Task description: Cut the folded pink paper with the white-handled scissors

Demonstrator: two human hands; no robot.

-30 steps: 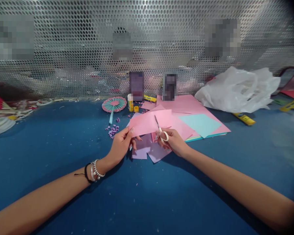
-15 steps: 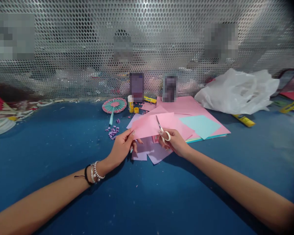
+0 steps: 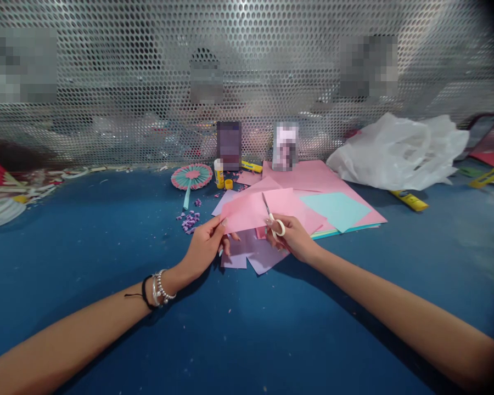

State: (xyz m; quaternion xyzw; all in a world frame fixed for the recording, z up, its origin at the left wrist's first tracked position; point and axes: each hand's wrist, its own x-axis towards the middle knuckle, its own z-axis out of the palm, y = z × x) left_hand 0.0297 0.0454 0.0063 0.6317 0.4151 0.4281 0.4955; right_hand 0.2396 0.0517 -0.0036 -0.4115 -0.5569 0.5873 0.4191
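My left hand (image 3: 206,247) pinches the near left corner of a pink paper sheet (image 3: 251,209), holding it up off the blue table (image 3: 107,236). My right hand (image 3: 292,237) grips small scissors with white handles (image 3: 273,218); their blades point away from me into the pink sheet's near edge. Lilac paper pieces (image 3: 255,255) lie on the table under both hands. Bracelets sit on my left wrist.
A stack of pink sheets with a light blue sheet (image 3: 335,208) on top lies behind my right hand. A paper fan (image 3: 191,176), a glue bottle (image 3: 218,173), purple scraps (image 3: 188,220), a white plastic bag (image 3: 399,151) and a perforated metal screen (image 3: 148,82) stand further back.
The scissors have advanced slightly further into the pink sheet. Both hands stay almost where they were.
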